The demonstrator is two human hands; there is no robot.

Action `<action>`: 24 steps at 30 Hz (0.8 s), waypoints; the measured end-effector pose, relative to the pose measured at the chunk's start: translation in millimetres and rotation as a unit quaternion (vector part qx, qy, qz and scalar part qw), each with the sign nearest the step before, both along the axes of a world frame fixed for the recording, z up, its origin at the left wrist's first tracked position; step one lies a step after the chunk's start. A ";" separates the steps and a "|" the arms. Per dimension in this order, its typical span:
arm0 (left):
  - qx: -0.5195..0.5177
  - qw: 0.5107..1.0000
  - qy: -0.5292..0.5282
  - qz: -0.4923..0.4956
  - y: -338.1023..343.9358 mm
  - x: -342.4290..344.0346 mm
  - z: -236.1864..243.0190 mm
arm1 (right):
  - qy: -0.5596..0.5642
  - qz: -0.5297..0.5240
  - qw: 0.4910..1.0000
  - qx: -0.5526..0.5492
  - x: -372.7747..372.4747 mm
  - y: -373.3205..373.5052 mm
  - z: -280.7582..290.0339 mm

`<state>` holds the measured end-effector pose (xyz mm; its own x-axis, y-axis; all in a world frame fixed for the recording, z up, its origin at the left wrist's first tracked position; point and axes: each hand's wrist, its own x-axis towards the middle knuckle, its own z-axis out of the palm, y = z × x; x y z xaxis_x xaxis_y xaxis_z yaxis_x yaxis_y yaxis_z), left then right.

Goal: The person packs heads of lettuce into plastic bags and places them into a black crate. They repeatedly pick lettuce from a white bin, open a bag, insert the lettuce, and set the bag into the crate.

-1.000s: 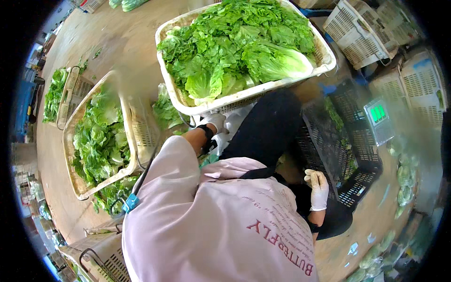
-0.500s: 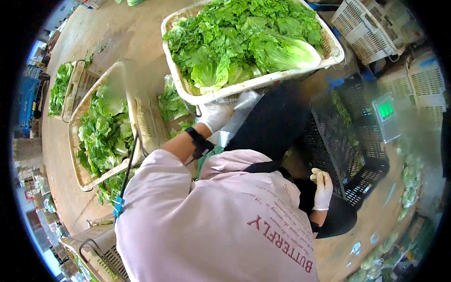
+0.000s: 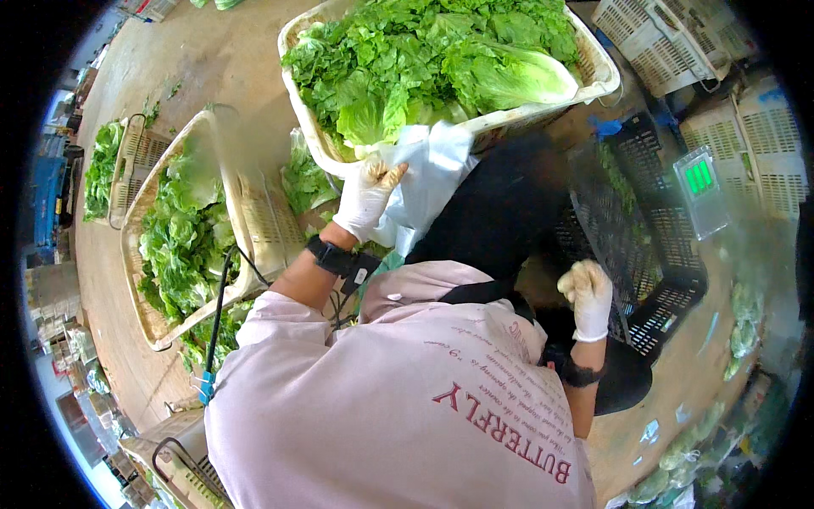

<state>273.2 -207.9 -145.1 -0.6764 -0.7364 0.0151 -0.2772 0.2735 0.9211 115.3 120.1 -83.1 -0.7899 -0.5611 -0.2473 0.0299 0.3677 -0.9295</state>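
My gloved left hand (image 3: 370,195) grips a clear plastic bag (image 3: 434,161), which is raised against the near rim of a big white crate (image 3: 606,83) heaped with green lettuce (image 3: 390,59). My gloved right hand (image 3: 585,297) is at my right side with its fingers curled, near the black plastic crates (image 3: 657,322); whether it holds anything is hidden. Below the bag are my dark-clad leg and a blurred gap with loose lettuce (image 3: 309,178) beside it.
Lettuce-filled crates (image 3: 144,331) stand to the left on the concrete floor (image 3: 110,322), another (image 3: 127,170) farther off. White crates (image 3: 644,51) are stacked upper right. A small device with green bars (image 3: 697,191) sits by the black crates. Bagged greens (image 3: 744,322) lie at the right.
My left hand has come up from beneath the lettuce crate, lifting the plastic bag into view over its front edge. My right hand has risen slightly, fingers still curled.
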 end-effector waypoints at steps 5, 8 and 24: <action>-0.131 0.988 -0.005 -0.079 -0.8 -8.4 22.0 | 0.112 0.172 0.976 -0.076 8.5 -106.5 31.1; -0.185 0.977 0.054 -0.094 -2.5 -15.0 26.0 | 0.161 0.252 0.953 0.046 7.7 -159.4 17.1; 0.334 0.890 0.045 -0.308 11.1 -9.1 -44.4 | -0.237 0.122 0.922 -0.281 26.3 -177.4 20.5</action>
<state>264.2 -196.8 -189.5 -0.9727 -0.0920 -0.2132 -0.1820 -0.2684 0.9460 141.6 -57.3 -62.6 -0.5017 -0.8522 -0.1483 0.4625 -0.1194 -0.8786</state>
